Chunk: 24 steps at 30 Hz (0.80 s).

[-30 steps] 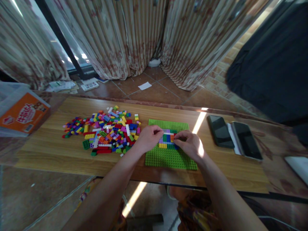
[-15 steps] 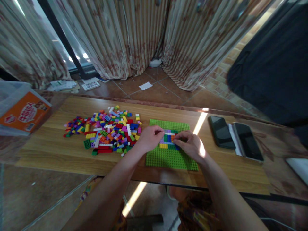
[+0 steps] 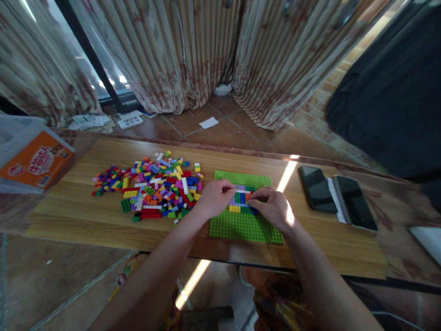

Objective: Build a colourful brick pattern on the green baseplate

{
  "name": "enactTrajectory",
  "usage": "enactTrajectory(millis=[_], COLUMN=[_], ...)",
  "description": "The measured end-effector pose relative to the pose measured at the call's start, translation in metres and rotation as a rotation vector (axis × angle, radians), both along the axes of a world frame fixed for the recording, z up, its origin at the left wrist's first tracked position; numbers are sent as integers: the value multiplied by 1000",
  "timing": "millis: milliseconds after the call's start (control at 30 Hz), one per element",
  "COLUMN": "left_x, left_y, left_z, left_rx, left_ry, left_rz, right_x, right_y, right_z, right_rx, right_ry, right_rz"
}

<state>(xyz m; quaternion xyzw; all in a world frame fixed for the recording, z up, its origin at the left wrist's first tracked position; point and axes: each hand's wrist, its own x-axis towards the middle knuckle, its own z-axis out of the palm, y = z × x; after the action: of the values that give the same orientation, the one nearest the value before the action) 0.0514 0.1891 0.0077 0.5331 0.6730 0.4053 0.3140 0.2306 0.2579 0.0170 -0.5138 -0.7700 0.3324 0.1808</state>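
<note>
A green studded baseplate (image 3: 241,225) lies on the wooden table (image 3: 86,216). A small patch of coloured bricks (image 3: 240,200) is built on its far half. My left hand (image 3: 215,198) and my right hand (image 3: 272,207) rest on the plate at either side of that patch. Their fingertips pinch the two ends of a thin white brick (image 3: 241,191) lying across the patch's top. A heap of loose coloured bricks (image 3: 155,188) spreads out left of the plate, close to my left wrist.
Two dark phones (image 3: 317,188) (image 3: 354,202) lie on the table to the right. An orange box (image 3: 34,165) under a clear lid sits at the far left. Curtains (image 3: 206,50) hang behind, and papers (image 3: 129,122) lie on the tiled floor.
Both hands have stayed on the baseplate, pinching the white brick. The view has shifted only slightly.
</note>
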Motion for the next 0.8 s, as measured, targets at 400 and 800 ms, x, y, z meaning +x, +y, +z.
enactTrajectory(millis=[400,800], left_x=[1,1], left_y=[-2,-1], left_z=[3,4], left_rx=[2,-4], left_ry=[-16,2], left_rz=[2,-9], right_x=[7,12], right_y=[6,12], right_z=[-3,-6], right_rx=[-9,-29], right_ry=[52,90], right_rz=[74,89])
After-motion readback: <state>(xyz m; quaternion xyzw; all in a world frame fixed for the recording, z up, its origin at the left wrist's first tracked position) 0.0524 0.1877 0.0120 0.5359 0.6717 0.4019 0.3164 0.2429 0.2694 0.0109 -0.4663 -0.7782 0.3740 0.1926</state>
